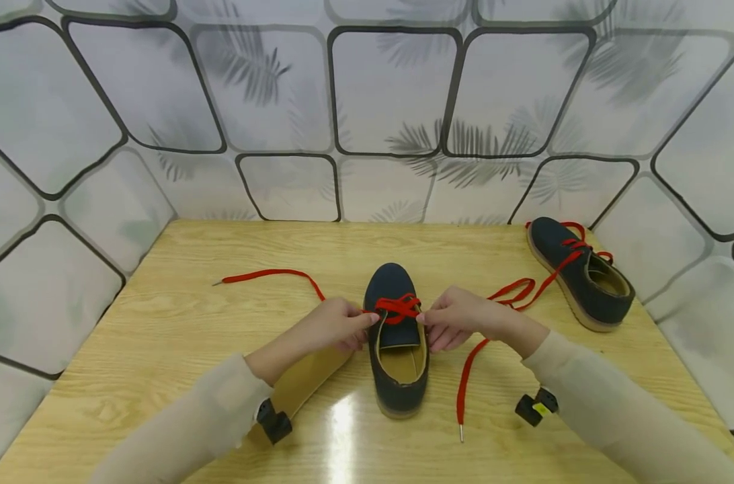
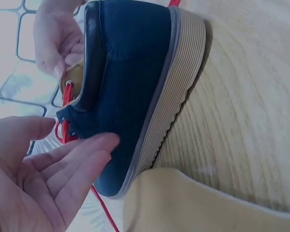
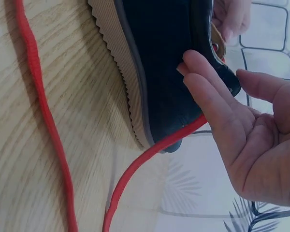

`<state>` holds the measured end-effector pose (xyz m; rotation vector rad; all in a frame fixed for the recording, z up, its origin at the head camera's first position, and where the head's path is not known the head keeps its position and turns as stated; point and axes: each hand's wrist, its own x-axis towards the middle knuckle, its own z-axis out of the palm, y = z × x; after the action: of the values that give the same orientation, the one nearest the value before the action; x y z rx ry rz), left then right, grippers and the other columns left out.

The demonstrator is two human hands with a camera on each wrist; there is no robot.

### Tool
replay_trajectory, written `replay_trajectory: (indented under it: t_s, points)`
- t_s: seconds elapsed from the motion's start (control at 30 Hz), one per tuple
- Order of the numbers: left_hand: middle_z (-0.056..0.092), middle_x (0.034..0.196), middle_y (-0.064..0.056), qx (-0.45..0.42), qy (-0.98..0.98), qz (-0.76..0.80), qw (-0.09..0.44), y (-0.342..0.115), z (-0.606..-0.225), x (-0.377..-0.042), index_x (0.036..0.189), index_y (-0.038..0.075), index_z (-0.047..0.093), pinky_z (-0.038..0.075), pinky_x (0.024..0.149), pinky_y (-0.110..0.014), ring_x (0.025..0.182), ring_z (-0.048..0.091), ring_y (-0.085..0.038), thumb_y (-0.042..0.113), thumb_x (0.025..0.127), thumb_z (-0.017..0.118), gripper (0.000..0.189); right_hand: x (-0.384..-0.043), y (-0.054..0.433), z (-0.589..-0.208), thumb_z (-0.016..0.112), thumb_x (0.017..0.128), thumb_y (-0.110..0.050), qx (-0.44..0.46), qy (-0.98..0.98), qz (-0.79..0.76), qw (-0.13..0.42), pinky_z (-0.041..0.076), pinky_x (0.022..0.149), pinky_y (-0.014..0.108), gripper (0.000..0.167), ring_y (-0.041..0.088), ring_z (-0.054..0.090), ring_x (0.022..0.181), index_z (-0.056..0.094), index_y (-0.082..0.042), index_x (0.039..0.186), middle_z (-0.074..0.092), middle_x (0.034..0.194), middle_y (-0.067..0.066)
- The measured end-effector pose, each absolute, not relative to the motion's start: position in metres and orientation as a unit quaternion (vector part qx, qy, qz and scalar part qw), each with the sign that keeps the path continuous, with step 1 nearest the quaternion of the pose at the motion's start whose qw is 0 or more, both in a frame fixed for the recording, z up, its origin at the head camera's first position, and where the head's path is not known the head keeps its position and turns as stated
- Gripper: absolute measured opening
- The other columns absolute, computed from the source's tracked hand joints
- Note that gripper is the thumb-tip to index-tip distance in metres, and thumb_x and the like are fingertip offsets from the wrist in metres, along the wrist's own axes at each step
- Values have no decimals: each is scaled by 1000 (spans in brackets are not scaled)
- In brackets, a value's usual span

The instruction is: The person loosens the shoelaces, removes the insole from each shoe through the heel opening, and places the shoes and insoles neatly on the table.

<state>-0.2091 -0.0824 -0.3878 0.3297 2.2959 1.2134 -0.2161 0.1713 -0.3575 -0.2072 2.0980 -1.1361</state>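
A navy shoe (image 1: 391, 279) with a tan sole stands upright on the table, toe pointing away. Red lace (image 1: 400, 306) crosses over its upper eyelets. At the shoe's left side, my left hand (image 1: 337, 323) holds the eyelet flap, thumb at its edge by the lace and fingers along the outer side. My right hand (image 1: 460, 316) grips the opposite flap the same way, its thumb (image 3: 261, 86) on the edge and fingertips against the shoe's side. One lace end runs out left past my left hand; another passes beneath the right hand.
A second navy shoe (image 1: 605, 296) with red laces stands at the back right, a long lace trailing toward my right wrist. A tan, round-ended flat piece (image 1: 318, 376) lies under my left forearm. Patterned walls (image 1: 397, 94) border the wooden table (image 1: 204, 323).
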Motion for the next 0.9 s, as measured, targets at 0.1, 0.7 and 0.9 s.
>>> replay_trajectory:
  t_s: [0.1, 0.7, 0.9]
  points:
    - [71, 74, -11, 109, 842, 466, 249, -84, -389, -213, 83, 3, 71, 57, 59, -34, 68, 70, -24, 35, 93, 59, 35, -213, 171, -357, 58, 93, -25, -81, 822, -438, 354, 58, 68, 40, 33, 21, 71, 69, 70, 5, 90, 71, 75, 11]
    - [54, 129, -15, 203, 971, 114, 49, -95, -415, -205, 125, 9, 59, 51, 81, -49, 117, 53, -31, 45, 80, 71, 59, -195, 156, -357, 62, 92, -32, -81, 882, -351, 305, 56, 62, 32, 35, 26, 70, 70, 70, -2, 76, 70, 73, 8]
    - [39, 144, -20, 186, 976, 89, 76, -95, -418, -201, 143, 8, 38, 46, 89, -55, 130, 41, -35, 52, 75, 73, 88, -195, 156, -358, 62, 92, -33, -80, 883, -347, 305, 56, 62, 31, 35, 25, 70, 69, 71, -2, 77, 70, 73, 8]
